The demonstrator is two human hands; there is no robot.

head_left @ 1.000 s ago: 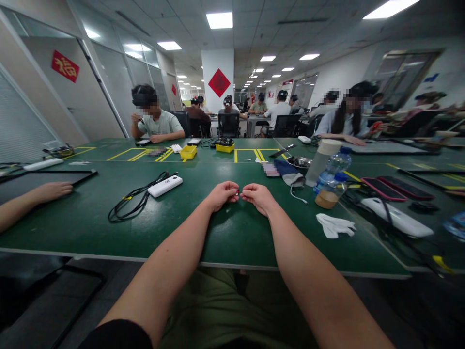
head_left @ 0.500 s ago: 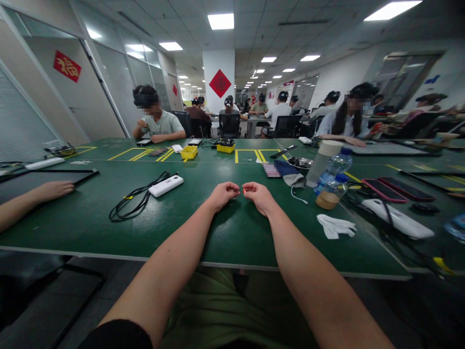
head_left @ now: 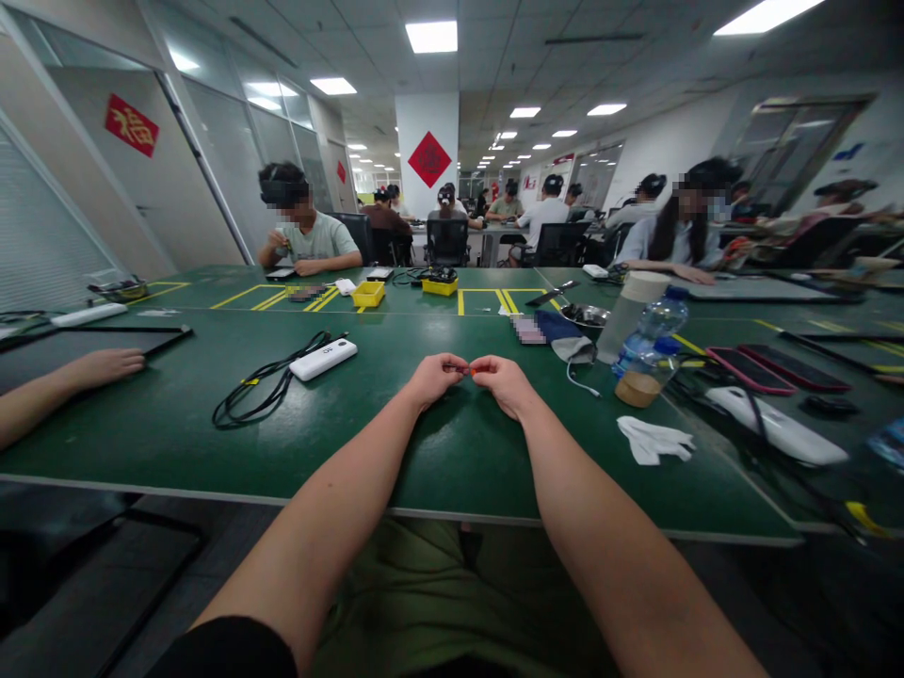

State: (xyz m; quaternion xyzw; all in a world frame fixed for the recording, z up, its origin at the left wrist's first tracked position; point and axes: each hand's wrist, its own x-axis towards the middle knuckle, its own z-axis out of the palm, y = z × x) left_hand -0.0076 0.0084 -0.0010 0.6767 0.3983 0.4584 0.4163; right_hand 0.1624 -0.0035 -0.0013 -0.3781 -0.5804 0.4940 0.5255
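Observation:
Over the green table [head_left: 452, 461], my left hand [head_left: 432, 382] and my right hand [head_left: 504, 384] meet with fingertips almost touching. A tiny orange-red piece [head_left: 474, 370] is pinched between the thumb and fingers of my right hand. My left hand is also closed in a pinch, on a small dark piece [head_left: 464, 372] whose kind is too small to make out. The two pieces sit end to end or very close; whether they touch, I cannot tell.
Left of my hands lies a white power bank [head_left: 323, 361] with a coiled black cable [head_left: 258, 391]. To the right are bottles [head_left: 639, 381], a white cloth [head_left: 655, 440] and a blue pouch [head_left: 561, 331]. Another person's hand [head_left: 109, 367] rests on a dark tray at far left.
My hands have drawn slightly closer, and the gap between their fingertips has narrowed. The dark piece at my left fingertips shows more clearly now.

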